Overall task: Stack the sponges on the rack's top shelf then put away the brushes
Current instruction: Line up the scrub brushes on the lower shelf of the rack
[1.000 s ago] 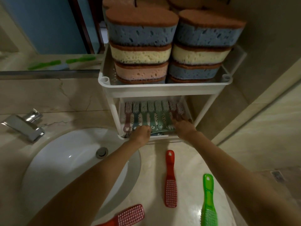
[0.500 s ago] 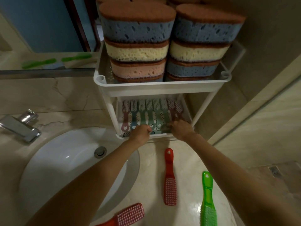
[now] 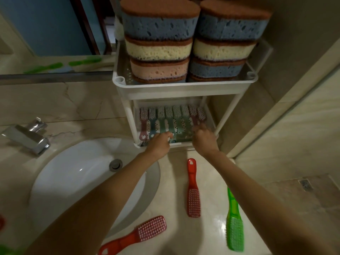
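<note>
While both arms reach toward 12 o'clock, the sponges sit in two stacks side by side on the top shelf of the white rack. Each one is a thick porous block capped with a brown scouring layer. The left stack reads blue, cream, pink from the top, the right blue, cream, blue. On the lower shelf the small brushes lie in a tight row, pale bristle heads at 12 o'clock, and their spotted pink, teal and green handles point to 6 o'clock. The left hand is at the handle ends with its fingers curled, and whether they grip a handle cannot be told. The right hand lies at 3 o'clock of it, its fingers bent down onto the handles, their hold likewise unclear. On the counter, a red brush lies at 6 o'clock of the hands, a green brush at 4 o'clock of it, and a second red brush at 7 o'clock, beside the sink.
</note>
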